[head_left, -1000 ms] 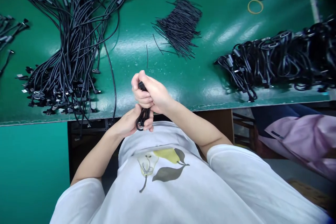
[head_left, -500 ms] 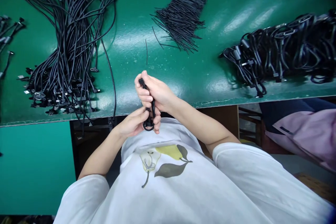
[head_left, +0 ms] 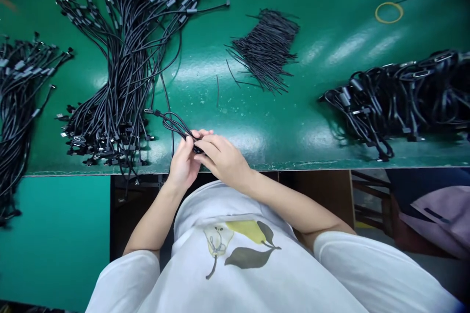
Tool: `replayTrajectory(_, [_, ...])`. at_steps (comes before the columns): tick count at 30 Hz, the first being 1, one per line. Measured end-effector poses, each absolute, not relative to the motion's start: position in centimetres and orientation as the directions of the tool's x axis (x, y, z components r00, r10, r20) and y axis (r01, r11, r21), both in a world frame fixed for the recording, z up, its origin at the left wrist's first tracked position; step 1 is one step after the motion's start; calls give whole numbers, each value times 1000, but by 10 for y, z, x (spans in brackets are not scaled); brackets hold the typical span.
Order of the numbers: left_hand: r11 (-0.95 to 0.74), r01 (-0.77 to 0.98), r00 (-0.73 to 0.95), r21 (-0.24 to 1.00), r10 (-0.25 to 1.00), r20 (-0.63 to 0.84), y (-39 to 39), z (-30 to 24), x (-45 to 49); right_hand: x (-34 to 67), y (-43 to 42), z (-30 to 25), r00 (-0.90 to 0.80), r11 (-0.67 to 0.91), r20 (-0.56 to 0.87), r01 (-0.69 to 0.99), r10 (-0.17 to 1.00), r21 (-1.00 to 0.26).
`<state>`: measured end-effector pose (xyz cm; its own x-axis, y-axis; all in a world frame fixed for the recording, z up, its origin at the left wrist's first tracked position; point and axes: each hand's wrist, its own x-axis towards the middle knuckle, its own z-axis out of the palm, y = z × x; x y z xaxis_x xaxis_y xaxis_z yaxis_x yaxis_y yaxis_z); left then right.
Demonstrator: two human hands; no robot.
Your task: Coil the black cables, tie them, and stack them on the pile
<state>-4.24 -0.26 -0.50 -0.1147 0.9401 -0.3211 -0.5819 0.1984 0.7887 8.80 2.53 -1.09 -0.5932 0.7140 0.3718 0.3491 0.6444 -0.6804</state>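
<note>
Both my hands meet at the near edge of the green table (head_left: 257,122), pinching one folded black cable (head_left: 172,122). My left hand (head_left: 185,161) grips the cable's near end from the left. My right hand (head_left: 222,159) closes its fingers over the same end from the right. The cable's loops stick out to the upper left, its connector lying on the table beside the big bundle of loose black cables (head_left: 121,58).
A heap of short black ties (head_left: 268,49) lies at the table's middle. Coiled finished cables (head_left: 404,93) are piled at the right. More loose cables (head_left: 18,83) lie far left. A yellow rubber band (head_left: 388,12) sits at the back right. Another person's lilac sleeve (head_left: 440,215) shows lower right.
My hands moved up from my chest to the table edge. The folded cable, held upright before, now lies pointing to the upper left over the table.
</note>
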Motion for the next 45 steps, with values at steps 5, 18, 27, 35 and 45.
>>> replayTrajectory(5, [233,-493,-141,838,929,-341,-6,-3,-42,91,34,-2,-568,531,325,242,756,-812])
replayTrajectory(18, [188,-402,-95,896,965,-245,-3,1,-57,86,46,6,-688,648,299,323,661,-690])
replayTrajectory(27, [252,-434,1,865,960,-279,1,-16,-79,81,47,12,-686,523,192,315,702,-792])
replayTrajectory(35, [238,-418,-130,877,940,-316,1,-10,-74,71,45,13,-609,480,204,333,766,-811])
replayTrajectory(45, [156,-387,-168,909,957,-236,-5,-3,-61,84,58,27,-638,-131,-123,35,760,-991])
